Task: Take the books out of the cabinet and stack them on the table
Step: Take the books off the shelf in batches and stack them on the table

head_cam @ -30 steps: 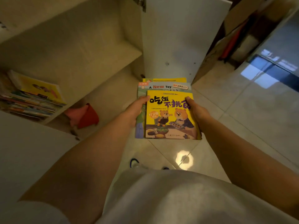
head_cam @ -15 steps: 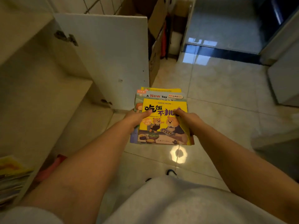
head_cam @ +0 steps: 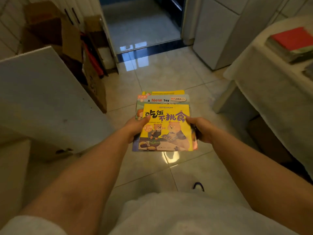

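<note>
A small pile of thin children's books (head_cam: 165,126) is held flat above the tiled floor, a yellow one with two bears on top. My left hand (head_cam: 137,128) grips the pile's left edge, thumb on the cover. My right hand (head_cam: 199,129) grips the right edge the same way. The table (head_cam: 271,85), covered with a white cloth, stands at the right. On it lies a stack of books with a red cover (head_cam: 293,43) on top. The open white cabinet door (head_cam: 42,99) is at the left; the shelves are out of view.
Cardboard boxes (head_cam: 67,39) lean against the wall behind the cabinet door. A doorway with a dark threshold (head_cam: 149,46) lies ahead, a white appliance (head_cam: 216,34) to its right. Glossy floor tiles (head_cam: 160,78) spread between cabinet and table.
The view has swung right, away from the cabinet shelves toward the table. Both hands keep the same hold on the pile of books, which came along with the turn.
</note>
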